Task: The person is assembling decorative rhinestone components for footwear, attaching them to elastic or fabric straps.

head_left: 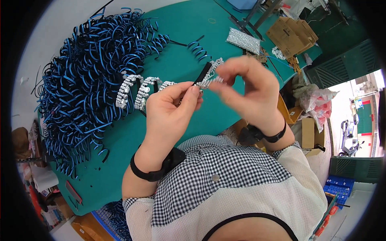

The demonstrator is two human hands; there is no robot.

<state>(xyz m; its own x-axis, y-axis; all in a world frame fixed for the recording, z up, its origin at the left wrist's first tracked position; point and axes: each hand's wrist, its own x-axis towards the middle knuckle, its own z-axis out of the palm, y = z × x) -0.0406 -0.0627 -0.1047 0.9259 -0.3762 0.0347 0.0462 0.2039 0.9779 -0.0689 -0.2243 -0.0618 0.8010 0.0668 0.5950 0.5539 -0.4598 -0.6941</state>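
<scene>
My left hand (171, 106) is closed, its thumb and fingertips pinching a black strip (203, 73) with silver beaded trim (212, 71) along its side. More of the silver trim runs across to my right hand (255, 90), which is raised close by with thumb and index finger curled round that end; motion blurs its fingertips. Left of my left hand, loops of silver beaded band (128, 91) stand coiled, edged with black and dotted with round clear stones. They seem to lead to the strip in my fingers, though my hand hides the join.
A big heap of blue and black spiral strips (90, 68) covers the left of the green table (169, 132). One loose coil (199, 51) lies beyond my hands. Farther right are a silver beaded bundle (243, 40) and a cardboard box (291, 36). A red-edged phone-like object (73, 192) rests near left.
</scene>
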